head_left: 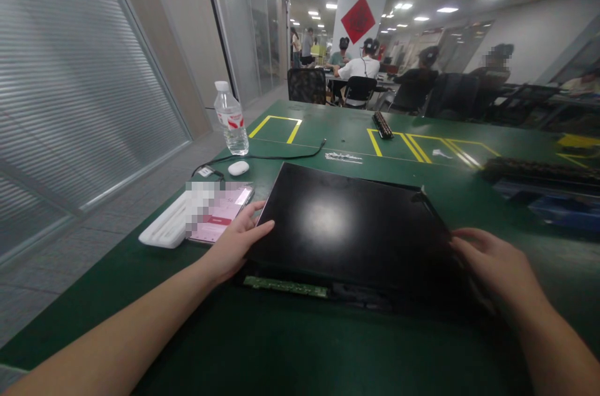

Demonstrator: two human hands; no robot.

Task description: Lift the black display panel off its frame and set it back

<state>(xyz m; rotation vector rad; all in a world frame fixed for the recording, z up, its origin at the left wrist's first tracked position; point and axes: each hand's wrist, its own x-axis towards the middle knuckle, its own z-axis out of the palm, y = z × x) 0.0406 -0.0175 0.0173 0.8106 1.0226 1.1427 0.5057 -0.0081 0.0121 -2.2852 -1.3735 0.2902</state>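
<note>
A black LCD screen panel (349, 221) is tilted over the green table, a light glare on its glossy face. Along its near edge runs a strip of green circuit board (285, 286). My left hand (241, 240) grips the panel's left edge, thumb on the front and fingers partly hidden behind. At the opposite edge, my right hand (492, 265) holds the panel with its fingers curled against the side. A thin loose-looking corner piece (423, 191) shows at the panel's far right.
Left of the panel lie a phone (218, 215), a white case (171, 221), a white earbud case (239, 168) and a black cable (281, 157). A water bottle (231, 121) stands behind them. Yellow tape (415, 149) marks the green table (323, 352); blurred dark and blue items lie right.
</note>
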